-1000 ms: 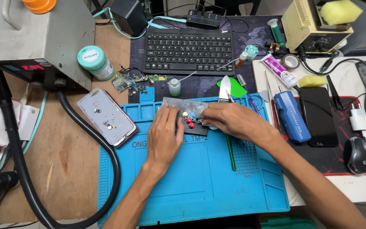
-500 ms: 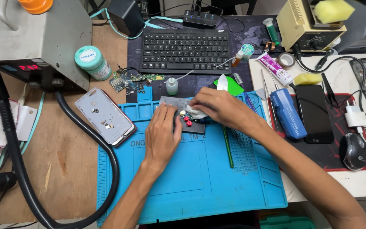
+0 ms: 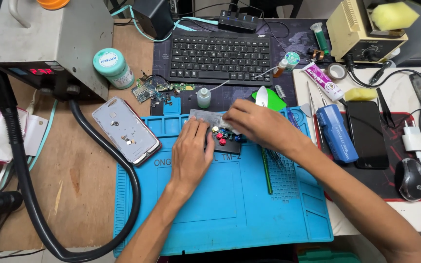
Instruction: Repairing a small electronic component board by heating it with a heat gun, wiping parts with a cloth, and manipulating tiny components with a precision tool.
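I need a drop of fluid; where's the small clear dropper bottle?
The dropper bottle stands just below the black keyboard, above the blue mat's top edge, left of centre.

A bright blue mat (image 3: 230,204) covers the near middle of a brown wooden desk (image 3: 74,180). On it lies a small black board (image 3: 225,141) with red, blue and white buttons. Far off sits a black keyboard (image 3: 220,58). To the left are a pale grey phone (image 3: 126,130), a thick black hose (image 3: 30,195) and a mint-green jar (image 3: 113,67). To the right are a blue tool (image 3: 337,131), a yellow sponge (image 3: 394,15) and a grey mouse (image 3: 411,179).
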